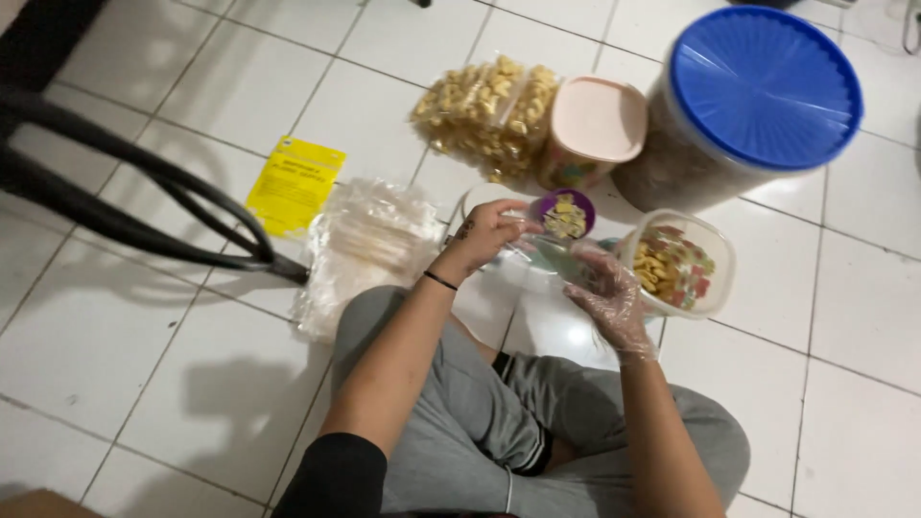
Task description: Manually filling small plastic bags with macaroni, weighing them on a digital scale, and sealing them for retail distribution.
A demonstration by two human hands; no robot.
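head view: a person sits cross-legged on a white tile floor [144, 317] in grey pants. the left hand [484, 235] is bare, with a thin black band on the wrist. its fingers are curled around a small purple cup [564, 213] full of little yellow snacks. the cup sits near the middle of the picture, a bit toward 1 o'clock.

the right hand [606, 293] wears a thin see-through glove. its fingers are bent and close together, and it looks like it pinches a small clear plastic bag [552, 254] just under the cup. the bag is hard to see, so i cannot tell how open it is.

at 3 o'clock from the hands, just beside the gloved hand, is an open clear tub [676, 264] with yellow and red snacks inside. at 12 o'clock lie filled snack bags [484, 105], touching a tub with a pink lid [593, 129]. at 1 to 2 o'clock stands a big jar with a blue lid [753, 96]. at 9 o'clock is a pile of empty clear bags [369, 240], and past it a yellow paper [295, 182] and a black chair leg [134, 192].

i think the step in hand is tipping a cup of snacks into the little bag. the next move calls for the gloved hand to hold the bag mouth wide and right under the cup's edge, and for the cup to tilt slowly, so no snacks fall on the floor.
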